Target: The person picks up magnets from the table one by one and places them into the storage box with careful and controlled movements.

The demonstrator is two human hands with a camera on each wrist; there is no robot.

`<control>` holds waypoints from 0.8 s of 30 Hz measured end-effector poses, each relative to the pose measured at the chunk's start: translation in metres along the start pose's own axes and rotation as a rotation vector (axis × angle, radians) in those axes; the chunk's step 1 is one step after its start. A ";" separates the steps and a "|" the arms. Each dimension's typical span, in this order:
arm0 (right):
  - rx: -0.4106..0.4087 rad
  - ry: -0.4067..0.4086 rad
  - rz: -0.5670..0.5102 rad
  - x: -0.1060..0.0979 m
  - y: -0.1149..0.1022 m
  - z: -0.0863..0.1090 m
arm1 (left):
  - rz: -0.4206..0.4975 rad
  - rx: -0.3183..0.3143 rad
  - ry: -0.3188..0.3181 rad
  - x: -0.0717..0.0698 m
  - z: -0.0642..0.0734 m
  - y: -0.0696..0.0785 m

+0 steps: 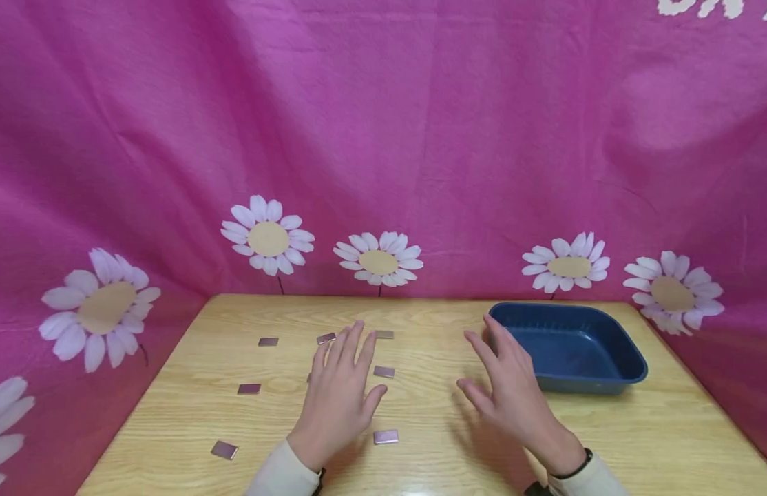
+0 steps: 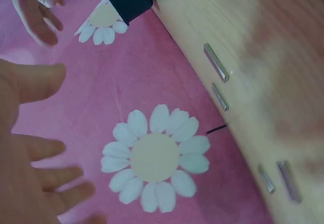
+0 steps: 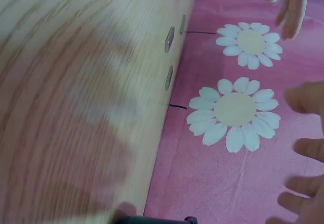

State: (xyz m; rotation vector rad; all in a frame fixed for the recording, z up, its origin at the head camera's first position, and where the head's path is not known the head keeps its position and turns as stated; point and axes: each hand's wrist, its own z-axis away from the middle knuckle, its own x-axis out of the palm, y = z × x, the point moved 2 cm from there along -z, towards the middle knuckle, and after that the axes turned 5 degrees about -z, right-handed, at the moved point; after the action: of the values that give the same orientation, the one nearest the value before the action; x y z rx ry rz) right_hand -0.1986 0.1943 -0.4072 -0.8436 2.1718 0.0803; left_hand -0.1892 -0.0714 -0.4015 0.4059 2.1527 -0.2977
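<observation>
My left hand (image 1: 337, 406) hovers over the wooden table, fingers spread and nothing held. Around it lie several small flat shiny rectangular pieces: one (image 1: 386, 437) right of the wrist, one (image 1: 384, 372) beyond the thumb, one (image 1: 326, 338) near the fingertips. Farther left are a piece (image 1: 249, 388) and a nearer one (image 1: 224, 450). Another piece is mostly hidden behind the left hand. My right hand (image 1: 513, 386) is also raised with fingers apart, holding nothing. Its fingertips overlap the left edge of a dark blue plastic basin (image 1: 631, 375) in the head view.
The wooden table (image 1: 433, 455) is backed by a pink cloth (image 1: 383, 138) printed with white daisies, which also runs along both sides. In the left wrist view the basin's corner (image 2: 129, 1) stands close to the table's far edge.
</observation>
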 end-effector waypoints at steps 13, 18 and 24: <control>-0.036 0.067 -0.074 -0.002 0.001 0.001 | 0.117 0.045 0.123 0.001 0.004 -0.004; -0.038 0.063 -0.076 -0.002 0.003 0.001 | 0.177 0.053 0.107 0.000 0.003 -0.004; -0.037 0.056 -0.063 -0.005 0.007 0.000 | 0.211 0.039 0.078 0.000 0.003 -0.006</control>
State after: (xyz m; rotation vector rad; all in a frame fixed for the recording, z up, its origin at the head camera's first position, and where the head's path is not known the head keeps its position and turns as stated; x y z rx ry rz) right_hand -0.2005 0.2022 -0.4049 -0.9455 2.1994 0.0665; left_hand -0.1898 -0.0778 -0.4030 0.6715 2.1597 -0.2077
